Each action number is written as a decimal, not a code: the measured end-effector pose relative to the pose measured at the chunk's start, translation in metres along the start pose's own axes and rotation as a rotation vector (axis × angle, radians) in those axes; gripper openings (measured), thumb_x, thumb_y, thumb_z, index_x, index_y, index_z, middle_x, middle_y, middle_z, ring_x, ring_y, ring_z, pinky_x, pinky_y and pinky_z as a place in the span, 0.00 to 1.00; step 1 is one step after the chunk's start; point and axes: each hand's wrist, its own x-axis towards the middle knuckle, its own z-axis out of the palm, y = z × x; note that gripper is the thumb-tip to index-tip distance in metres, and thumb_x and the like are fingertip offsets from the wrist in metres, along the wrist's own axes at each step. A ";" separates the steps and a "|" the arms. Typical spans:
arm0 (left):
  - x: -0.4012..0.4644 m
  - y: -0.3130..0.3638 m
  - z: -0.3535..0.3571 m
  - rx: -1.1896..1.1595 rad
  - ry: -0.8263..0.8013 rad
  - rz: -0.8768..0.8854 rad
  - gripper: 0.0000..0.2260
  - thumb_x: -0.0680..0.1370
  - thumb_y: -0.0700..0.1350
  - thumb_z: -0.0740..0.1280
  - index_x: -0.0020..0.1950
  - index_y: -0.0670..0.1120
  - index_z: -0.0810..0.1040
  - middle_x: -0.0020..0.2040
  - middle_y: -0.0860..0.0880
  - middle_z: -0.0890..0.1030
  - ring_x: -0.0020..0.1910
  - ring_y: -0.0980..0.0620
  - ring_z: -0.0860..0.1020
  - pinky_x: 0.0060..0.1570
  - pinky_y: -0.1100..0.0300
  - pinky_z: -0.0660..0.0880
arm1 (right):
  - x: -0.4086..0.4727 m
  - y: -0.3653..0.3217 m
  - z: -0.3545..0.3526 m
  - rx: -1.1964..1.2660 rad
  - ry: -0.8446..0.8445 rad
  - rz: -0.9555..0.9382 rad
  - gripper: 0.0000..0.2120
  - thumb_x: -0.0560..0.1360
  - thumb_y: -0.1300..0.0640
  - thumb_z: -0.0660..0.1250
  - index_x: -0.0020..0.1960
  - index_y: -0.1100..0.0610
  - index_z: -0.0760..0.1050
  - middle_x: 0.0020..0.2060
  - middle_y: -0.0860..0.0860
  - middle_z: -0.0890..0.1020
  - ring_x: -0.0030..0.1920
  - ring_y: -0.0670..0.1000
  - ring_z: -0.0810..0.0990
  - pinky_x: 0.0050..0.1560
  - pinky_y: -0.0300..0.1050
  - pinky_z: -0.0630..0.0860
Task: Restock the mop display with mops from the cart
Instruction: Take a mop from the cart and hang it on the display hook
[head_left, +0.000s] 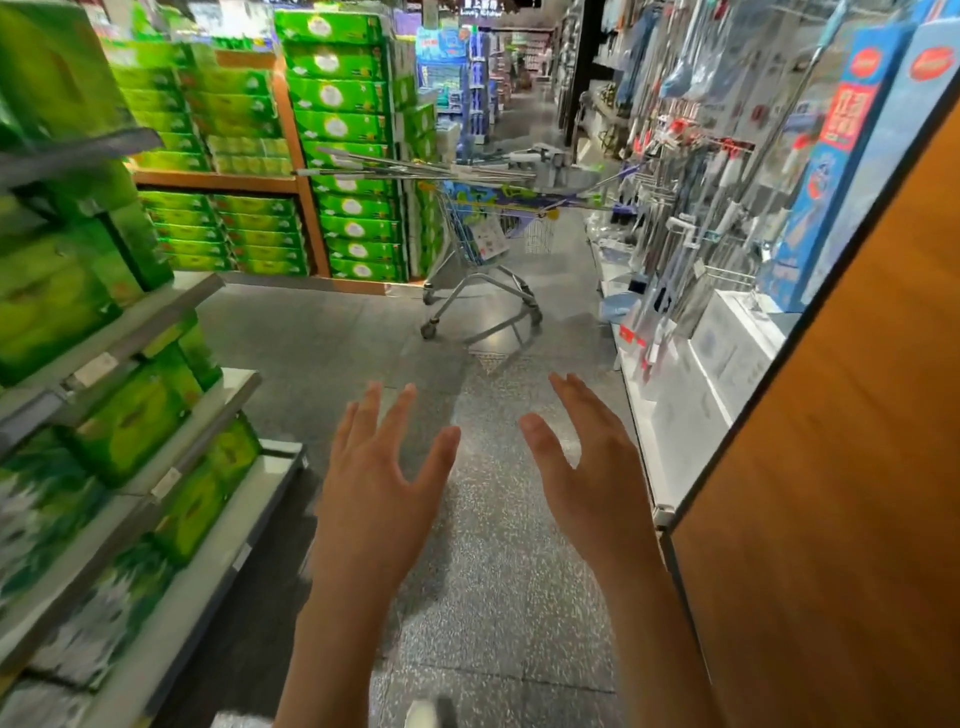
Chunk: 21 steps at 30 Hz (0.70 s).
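Head view: both hands, left (371, 483) and right (592, 467), spread wide and holding nothing above the floor (493, 597), cart (478, 260) of mops (415, 169) well ahead beside the mop display (691, 197).

A single wide-angle view is taken from head height, aimed forward and down along a shop aisle. The left hand (374, 483) and right hand (597, 467) are seen close below; the cart (483, 244) is seen farther ahead, between the shelves (171, 452) and the mop display (691, 208).
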 end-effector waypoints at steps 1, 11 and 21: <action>0.017 -0.004 0.009 -0.012 -0.004 -0.002 0.38 0.71 0.75 0.50 0.79 0.60 0.61 0.82 0.55 0.54 0.81 0.52 0.50 0.75 0.50 0.52 | 0.018 0.007 0.008 -0.007 0.002 0.001 0.39 0.71 0.27 0.50 0.76 0.45 0.65 0.77 0.44 0.66 0.77 0.45 0.62 0.74 0.48 0.62; 0.268 -0.016 0.068 -0.058 -0.065 0.029 0.42 0.70 0.74 0.49 0.80 0.58 0.61 0.83 0.54 0.52 0.82 0.52 0.48 0.78 0.47 0.51 | 0.251 0.033 0.081 -0.043 0.038 0.006 0.39 0.72 0.28 0.54 0.77 0.46 0.65 0.77 0.42 0.65 0.77 0.42 0.60 0.74 0.44 0.58; 0.463 -0.017 0.151 -0.052 -0.119 0.066 0.42 0.69 0.75 0.48 0.80 0.58 0.63 0.83 0.56 0.53 0.81 0.55 0.48 0.77 0.49 0.56 | 0.430 0.085 0.127 -0.048 0.091 0.050 0.38 0.73 0.26 0.53 0.77 0.44 0.64 0.77 0.43 0.64 0.78 0.43 0.59 0.78 0.50 0.59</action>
